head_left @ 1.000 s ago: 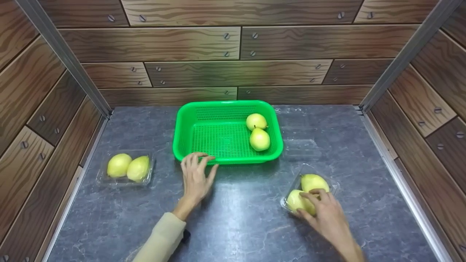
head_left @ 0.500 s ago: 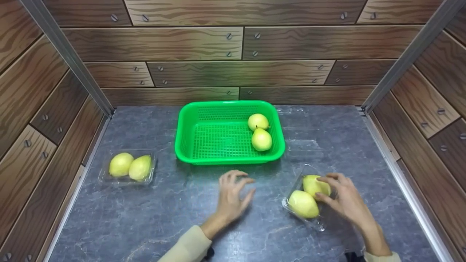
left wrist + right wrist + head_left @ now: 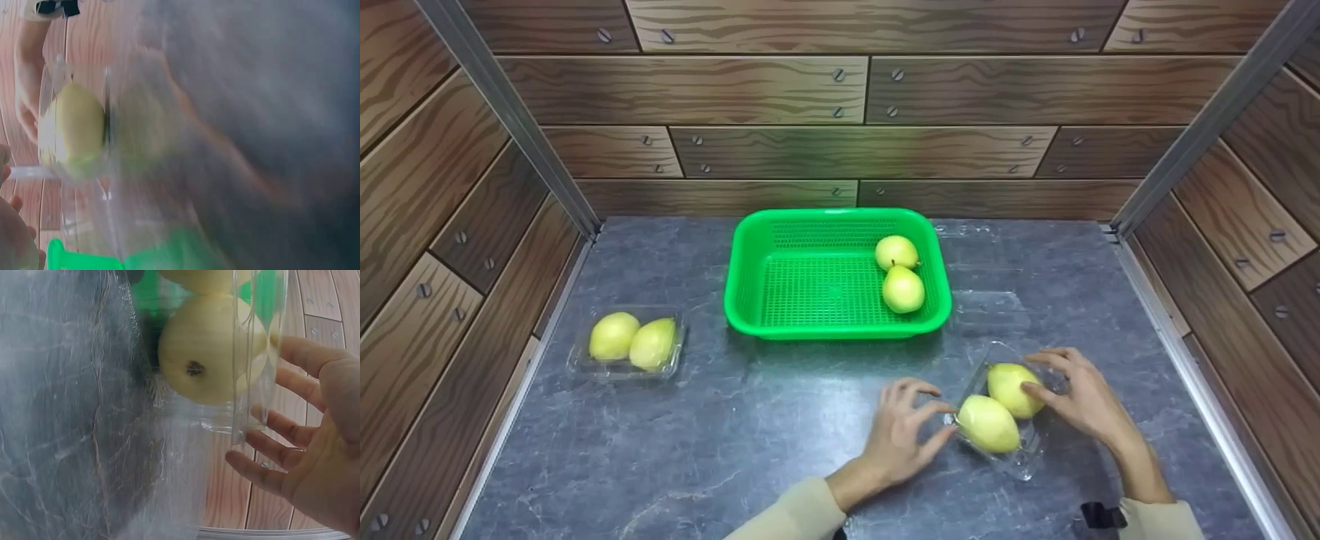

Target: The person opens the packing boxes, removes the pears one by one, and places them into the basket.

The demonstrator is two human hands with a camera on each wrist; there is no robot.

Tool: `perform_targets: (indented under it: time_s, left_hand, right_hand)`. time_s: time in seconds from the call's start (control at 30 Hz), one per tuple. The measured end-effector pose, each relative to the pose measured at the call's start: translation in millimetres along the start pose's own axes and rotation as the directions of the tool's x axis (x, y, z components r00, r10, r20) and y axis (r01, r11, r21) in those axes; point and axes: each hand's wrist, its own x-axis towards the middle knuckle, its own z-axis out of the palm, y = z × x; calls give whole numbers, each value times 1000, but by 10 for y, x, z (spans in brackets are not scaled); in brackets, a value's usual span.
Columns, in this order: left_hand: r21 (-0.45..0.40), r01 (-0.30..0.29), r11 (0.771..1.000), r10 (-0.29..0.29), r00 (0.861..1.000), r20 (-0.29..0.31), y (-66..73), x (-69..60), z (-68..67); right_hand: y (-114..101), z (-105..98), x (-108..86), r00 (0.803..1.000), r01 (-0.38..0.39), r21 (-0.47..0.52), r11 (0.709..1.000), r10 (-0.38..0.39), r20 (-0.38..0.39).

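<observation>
Box [image 3: 1026, 469], clear plastic, sits between the two hands in the head view, holding the far pear [image 3: 1015, 390] and the near pear [image 3: 988, 425]. The left hand [image 3: 901, 435] is just beside the left corner, fingers bent and spread, thumb and forefinger apart; I cannot tell whether they touch the plastic. The right hand [image 3: 1089, 397] is at the opposite side, fingers also spread, its thumb overlapping the far pear as seen from above. Half a second ago the left hand was well apart from the box; it has since come across to it, while the right hand has barely shifted. The basket [image 3: 840, 332] lies beyond, to the upper left. A broad stretch of table [image 3: 780, 427] separates the left hand from the second box [image 3: 585, 366]; on the right, more table runs to the metal rail [image 3: 1207, 401].

Left wrist view: much is blurred. A pear shows through the plastic, with the left hand's fingertips near a projecting rim and the right hand behind.

Right wrist view: a pear stands inside the plastic wall, its dark end facing the camera. The right hand's fingers fan out alongside that wall, one tip close against it.
</observation>
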Motion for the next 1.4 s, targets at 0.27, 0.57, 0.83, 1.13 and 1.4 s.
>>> perform_targets:
  time_s: [0.27,0.57,0.83,1.13,1.4]
  left_hand:
    - [-31,-29,999,31,996,84,174,58,159]
    - [-9,-74,997,74,990,122,249,86,316]
    - [22,-82,996,77,981,178,274,93,346]
    - [28,-77,997,69,973,219,234,93,310]
    - [3,-79,997,76,965,252,135,85,202]
  right_hand:
    - [65,-46,65,996,-70,63,996,66,66]
    - [142,-28,84,987,-130,79,988,121,104]
    - [162,-17,101,985,-136,74,988,127,118]
    - [132,24,84,990,-122,87,989,114,88]
    - [58,90,47,988,-142,78,987,138,63]
